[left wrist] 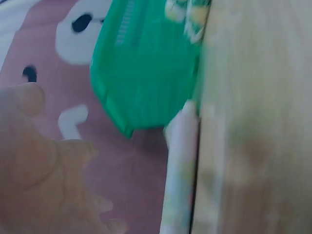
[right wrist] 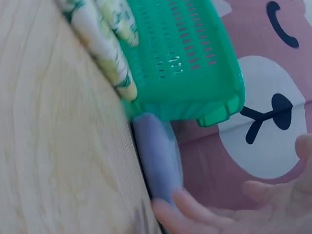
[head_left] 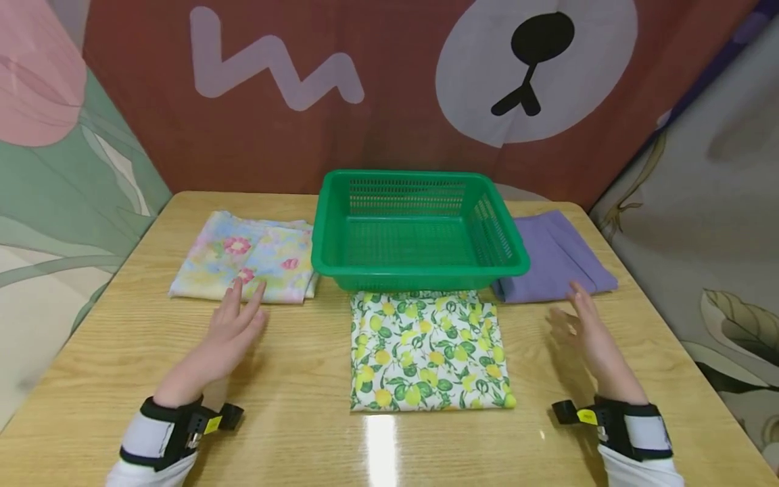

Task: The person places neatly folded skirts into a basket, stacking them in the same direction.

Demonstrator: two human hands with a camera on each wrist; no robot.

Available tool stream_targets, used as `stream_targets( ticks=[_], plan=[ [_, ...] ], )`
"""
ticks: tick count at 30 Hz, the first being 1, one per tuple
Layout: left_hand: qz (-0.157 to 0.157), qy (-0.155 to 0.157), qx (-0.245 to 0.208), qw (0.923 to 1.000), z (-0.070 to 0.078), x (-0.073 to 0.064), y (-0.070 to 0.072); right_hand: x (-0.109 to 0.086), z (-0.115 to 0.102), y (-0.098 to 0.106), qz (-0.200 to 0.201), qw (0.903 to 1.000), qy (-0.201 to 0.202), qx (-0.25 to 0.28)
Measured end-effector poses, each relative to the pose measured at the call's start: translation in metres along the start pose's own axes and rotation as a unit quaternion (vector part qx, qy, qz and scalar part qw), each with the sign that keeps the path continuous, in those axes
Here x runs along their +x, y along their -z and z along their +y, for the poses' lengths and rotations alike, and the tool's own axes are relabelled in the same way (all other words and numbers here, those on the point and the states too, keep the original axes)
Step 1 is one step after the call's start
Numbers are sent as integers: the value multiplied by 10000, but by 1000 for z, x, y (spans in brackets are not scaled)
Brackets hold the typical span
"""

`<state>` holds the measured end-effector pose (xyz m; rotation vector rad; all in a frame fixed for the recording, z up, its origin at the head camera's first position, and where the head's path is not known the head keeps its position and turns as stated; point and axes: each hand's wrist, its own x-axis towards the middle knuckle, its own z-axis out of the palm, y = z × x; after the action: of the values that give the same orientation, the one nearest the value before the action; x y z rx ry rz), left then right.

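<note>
My left hand (head_left: 228,338) hovers over the table's left side with fingers spread. Its fingertips overlap the near edge of a folded pastel cloth with pink flowers (head_left: 262,253) in the head view. On the other side my right hand (head_left: 593,338), fingers extended, is just in front of a folded purple cloth (head_left: 556,253). Neither hand holds anything. Between the two cloths stands a green plastic basket (head_left: 420,279) with slotted walls and nothing inside. A folded white cloth printed with lemons and leaves (head_left: 432,355) lies in front of the basket, its far edge against the basket's front.
Everything lies on a light wood table (head_left: 304,433). Behind it hangs a brown curtain (head_left: 389,135) with a bear's muzzle on it. Patterned fabric (head_left: 718,223) borders the right side. Each wrist wears a black strap with a small camera (head_left: 231,416).
</note>
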<state>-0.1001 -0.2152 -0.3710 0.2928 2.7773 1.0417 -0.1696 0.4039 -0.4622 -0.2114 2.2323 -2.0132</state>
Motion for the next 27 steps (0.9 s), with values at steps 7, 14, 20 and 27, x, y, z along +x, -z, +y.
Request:
stream_targets(
  ticks=[7,14,20,27],
  plan=[
    [-1064,173,-1601,9812,20,7,-29,-21,-56,-58,-720,9848,-779,1372],
    [-1233,572,-3437,9292,25,16,-51,-25,-77,-91,-1244,9808,-1048,1076],
    [-1327,379,-4714,8711,22,22,-60,-22,-73,-93,-1958,9677,-847,1345],
    [-1755,293,-5051,8445,32,26,-72,-22,-73,-100,-2113,9654,-1095,1068]
  ],
)
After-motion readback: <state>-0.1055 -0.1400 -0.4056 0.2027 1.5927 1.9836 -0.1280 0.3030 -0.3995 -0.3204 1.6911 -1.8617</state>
